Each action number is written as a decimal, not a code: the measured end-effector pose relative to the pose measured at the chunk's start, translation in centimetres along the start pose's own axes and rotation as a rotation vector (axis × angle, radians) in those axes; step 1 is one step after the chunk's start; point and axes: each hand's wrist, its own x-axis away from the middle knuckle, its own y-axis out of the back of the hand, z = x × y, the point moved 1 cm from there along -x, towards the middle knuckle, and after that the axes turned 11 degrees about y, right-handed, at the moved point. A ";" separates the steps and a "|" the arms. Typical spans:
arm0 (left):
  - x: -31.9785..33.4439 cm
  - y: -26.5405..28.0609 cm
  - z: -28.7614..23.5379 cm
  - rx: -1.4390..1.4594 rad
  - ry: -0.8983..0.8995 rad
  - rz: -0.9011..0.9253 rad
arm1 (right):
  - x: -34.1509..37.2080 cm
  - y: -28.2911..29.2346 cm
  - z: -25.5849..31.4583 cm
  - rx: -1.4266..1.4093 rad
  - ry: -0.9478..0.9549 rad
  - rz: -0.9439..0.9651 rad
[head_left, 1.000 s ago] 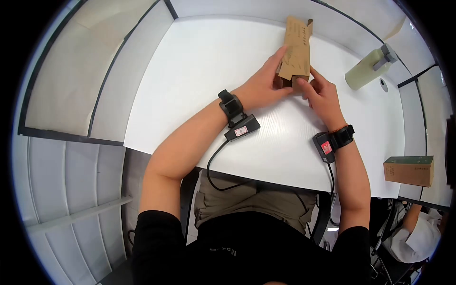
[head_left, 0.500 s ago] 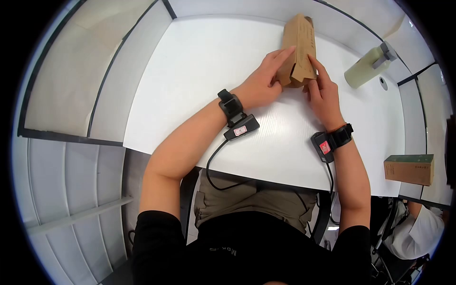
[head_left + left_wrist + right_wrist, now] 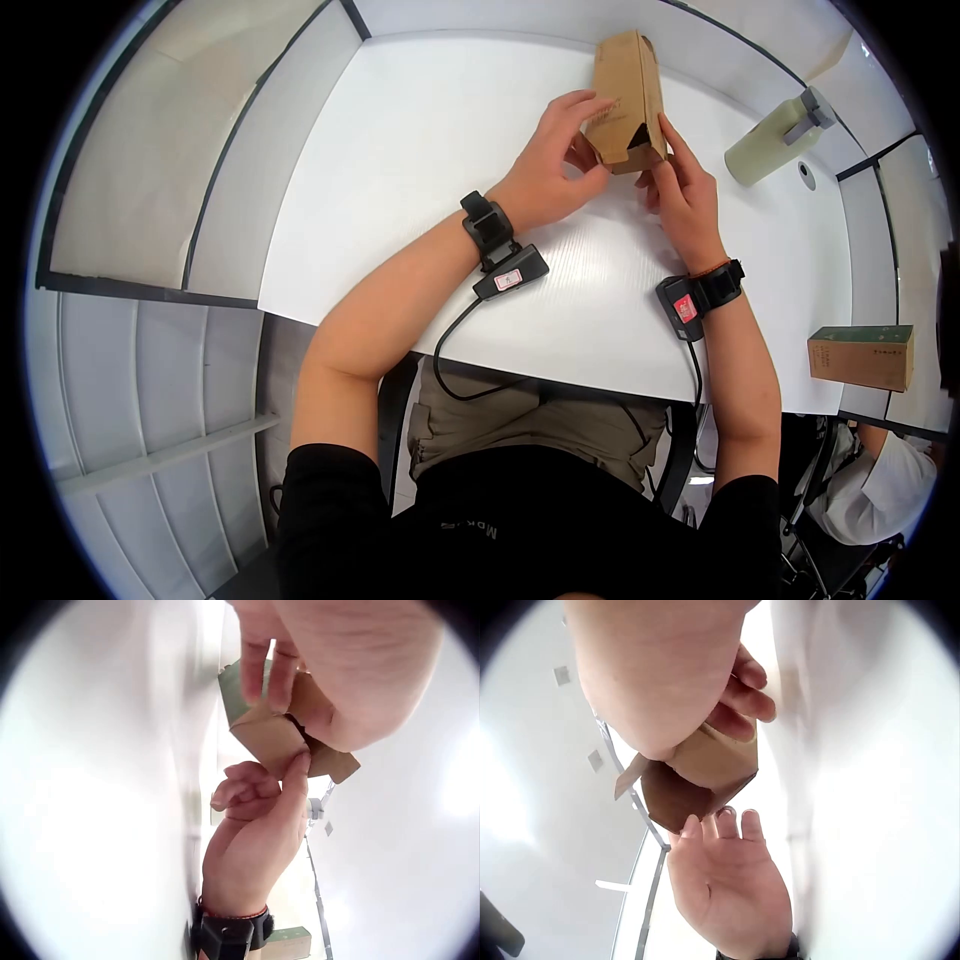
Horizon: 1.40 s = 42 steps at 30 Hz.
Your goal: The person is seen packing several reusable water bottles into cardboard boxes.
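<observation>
A long brown cardboard box (image 3: 625, 80) lies lengthwise at the back of the white table, its near end between both hands. At that end, a dark gap shows beside a flap (image 3: 642, 157). My left hand (image 3: 548, 165) rests against the box's left side, index finger over the top and thumb near the close corner. Fairly straight left fingers (image 3: 726, 825) reach the box's edge in the right wrist view. With thumb and fingers, my right hand (image 3: 688, 205) pinches the near right corner. Seen from the left wrist, one face of the box (image 3: 234, 694) is green.
A pale green bottle (image 3: 765, 150) with a grey lid stands to the right, beside a round cable hole (image 3: 807, 177). Another brown and green box (image 3: 862, 358) sits at the table's right edge. Low partition walls (image 3: 225, 150) enclose the table. Another person's white sleeve (image 3: 875, 500) shows at lower right.
The box has turned about its length: the printed face that was up has rolled away and another face shows on top. Both hands have shifted their fingers along its near end.
</observation>
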 end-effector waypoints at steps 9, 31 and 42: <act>0.0 -0.2 -0.2 -0.209 -0.185 -0.162 | 0.1 0.5 -0.3 0.293 0.210 -0.105; -0.5 1.3 0.8 -0.150 0.228 0.043 | -0.2 0.1 -1.1 0.005 -0.002 0.280; -0.4 0.8 0.9 0.002 0.176 0.218 | -0.3 0.1 -1.0 -0.026 -0.043 0.217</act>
